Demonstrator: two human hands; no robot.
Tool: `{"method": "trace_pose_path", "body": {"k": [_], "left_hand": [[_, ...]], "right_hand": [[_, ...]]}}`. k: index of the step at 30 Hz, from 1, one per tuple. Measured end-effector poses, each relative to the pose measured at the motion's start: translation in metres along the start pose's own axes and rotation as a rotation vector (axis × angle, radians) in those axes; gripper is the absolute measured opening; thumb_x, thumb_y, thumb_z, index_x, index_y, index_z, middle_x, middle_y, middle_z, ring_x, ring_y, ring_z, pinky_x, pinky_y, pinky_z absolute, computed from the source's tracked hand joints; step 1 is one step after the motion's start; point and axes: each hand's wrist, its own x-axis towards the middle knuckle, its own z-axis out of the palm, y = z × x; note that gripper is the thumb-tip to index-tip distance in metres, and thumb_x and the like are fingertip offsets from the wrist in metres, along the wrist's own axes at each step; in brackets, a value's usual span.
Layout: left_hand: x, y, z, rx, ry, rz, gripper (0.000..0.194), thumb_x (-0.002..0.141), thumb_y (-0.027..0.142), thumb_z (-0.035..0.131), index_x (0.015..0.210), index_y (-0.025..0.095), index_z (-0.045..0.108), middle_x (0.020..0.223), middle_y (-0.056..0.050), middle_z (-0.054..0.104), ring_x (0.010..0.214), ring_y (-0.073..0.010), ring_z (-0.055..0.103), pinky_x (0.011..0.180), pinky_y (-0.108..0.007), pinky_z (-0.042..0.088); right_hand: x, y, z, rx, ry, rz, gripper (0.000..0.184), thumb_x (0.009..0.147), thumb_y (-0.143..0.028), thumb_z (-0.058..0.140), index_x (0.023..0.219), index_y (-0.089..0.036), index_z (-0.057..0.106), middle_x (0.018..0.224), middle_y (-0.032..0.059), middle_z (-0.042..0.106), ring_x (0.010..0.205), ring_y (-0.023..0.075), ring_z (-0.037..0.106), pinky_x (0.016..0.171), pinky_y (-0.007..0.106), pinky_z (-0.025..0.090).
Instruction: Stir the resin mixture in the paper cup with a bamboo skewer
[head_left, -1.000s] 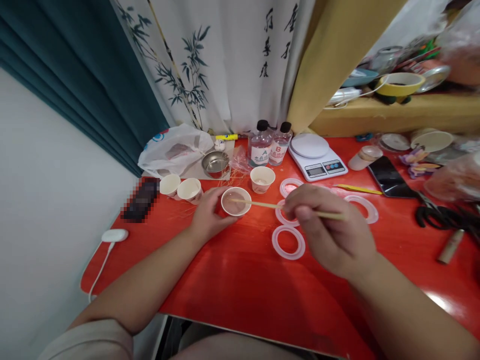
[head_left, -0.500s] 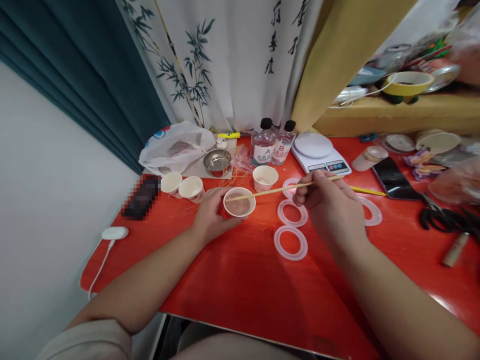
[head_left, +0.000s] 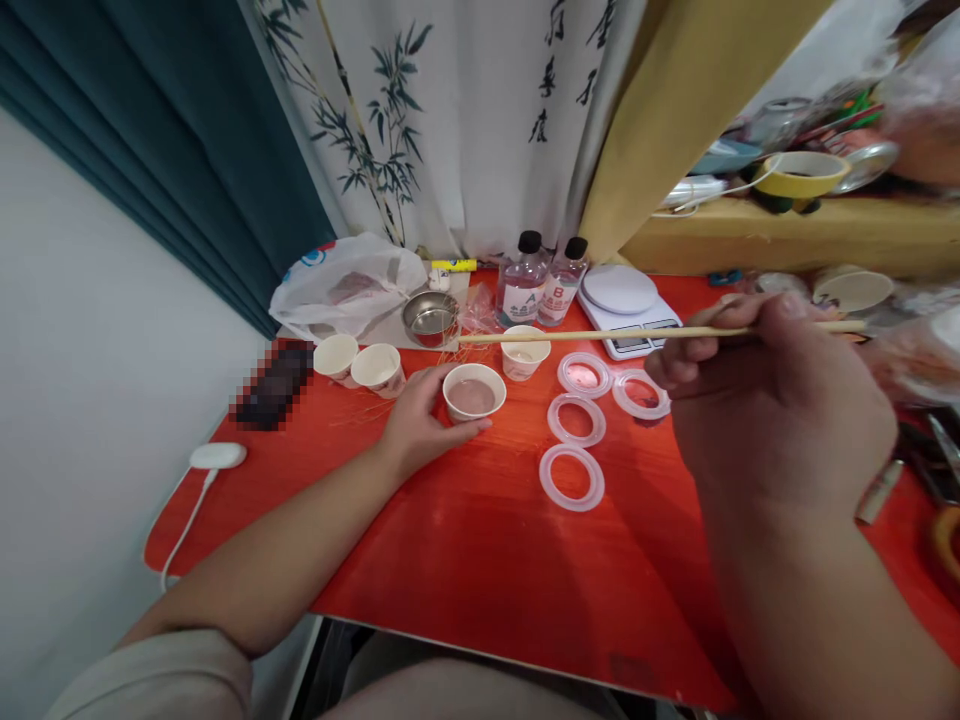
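Observation:
My left hand (head_left: pixel 424 418) is wrapped round a paper cup (head_left: pixel 474 412) that holds a cloudy pinkish-brown liquid. Raised toward the camera, my right hand (head_left: pixel 772 400) pinches a thin wooden stick (head_left: pixel 600 335), which looks like a chopstick. The stick lies almost level, its tip in the air above the far side of the held cup. Behind it, another paper cup (head_left: pixel 525 362) has some clear liquid in it. Several pink ring-shaped molds (head_left: pixel 572 478) lie on the red table between my hands.
Two paper cups (head_left: pixel 378 370) stand left of my left hand. Behind are a metal bowl (head_left: pixel 430 318), bottles marked A (head_left: pixel 523 285) and B (head_left: pixel 562 288), and a white kitchen scale (head_left: pixel 626 300). A plastic bag (head_left: pixel 349 285) sits back left; scissors (head_left: pixel 941 450) lie far right.
My right hand has lifted the stick out of the held cup and moved it up, right and nearer the camera. My left hand keeps its hold on the cup.

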Motion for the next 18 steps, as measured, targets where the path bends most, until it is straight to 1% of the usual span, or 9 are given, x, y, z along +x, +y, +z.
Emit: {"method": "trace_pose_path", "body": {"k": [3,6,8,10,12,16,18], "left_hand": [[0.0,-0.002,0.0,0.0,-0.01,0.005,0.075,0.067,0.048,0.096,0.132,0.028,0.066,0.124,-0.01,0.075,0.113,-0.0348,0.072,0.101,-0.053,0.056],[0.0,-0.002,0.0,0.002,-0.013,0.003,0.074,0.068,0.048,0.096,0.132,0.027,0.066,0.125,-0.011,0.075,0.115,-0.0348,0.071,0.102,-0.053,0.056],[0.0,-0.001,-0.001,0.001,-0.012,0.005,0.072,0.068,0.049,0.095,0.131,0.026,0.066,0.126,-0.011,0.075,0.116,-0.0349,0.071,0.103,-0.053,0.056],[0.001,0.0,-0.001,0.002,-0.021,0.015,0.072,0.069,0.049,0.095,0.131,0.027,0.066,0.126,-0.011,0.075,0.116,-0.0345,0.071,0.103,-0.053,0.055],[0.001,0.001,-0.003,0.009,-0.046,0.039,0.071,0.07,0.048,0.095,0.131,0.028,0.065,0.127,-0.01,0.075,0.116,-0.0337,0.071,0.103,-0.052,0.055],[0.003,0.006,-0.006,0.058,-0.128,0.111,0.067,0.071,0.044,0.095,0.129,0.028,0.066,0.125,-0.008,0.075,0.113,-0.0318,0.071,0.101,-0.049,0.054],[0.003,0.008,-0.007,0.09,-0.165,0.135,0.066,0.071,0.041,0.095,0.129,0.028,0.066,0.124,-0.008,0.076,0.113,-0.0313,0.071,0.102,-0.049,0.053]], "right_hand": [[-0.001,-0.004,0.003,-0.011,0.011,-0.051,0.026,0.092,-0.027,0.067,0.067,-0.022,0.07,0.066,0.0031,0.059,0.057,0.0151,0.053,0.044,0.028,0.041],[-0.001,-0.005,0.005,0.008,0.027,-0.072,0.025,0.09,-0.019,0.064,0.066,-0.017,0.07,0.067,0.003,0.06,0.054,0.0137,0.054,0.043,0.028,0.043],[-0.001,-0.002,0.004,0.02,0.024,-0.088,0.022,0.088,-0.018,0.066,0.067,-0.016,0.07,0.068,0.0026,0.062,0.052,0.0133,0.055,0.042,0.028,0.044],[-0.003,0.002,0.001,-0.015,-0.016,-0.107,0.019,0.088,-0.018,0.069,0.069,-0.018,0.071,0.07,0.002,0.064,0.053,0.0136,0.056,0.042,0.028,0.044],[-0.007,0.007,-0.004,-0.104,-0.128,-0.119,0.019,0.091,-0.02,0.07,0.073,-0.02,0.071,0.072,0.0015,0.065,0.054,0.0141,0.057,0.045,0.029,0.044],[-0.019,0.011,-0.012,-0.439,-0.494,-0.164,0.024,0.103,-0.032,0.063,0.084,-0.022,0.072,0.075,0.002,0.067,0.065,0.0157,0.061,0.057,0.032,0.046],[-0.022,0.011,-0.014,-0.593,-0.613,-0.191,0.029,0.106,-0.038,0.06,0.084,-0.023,0.071,0.073,0.0021,0.066,0.065,0.016,0.059,0.059,0.033,0.046]]}}
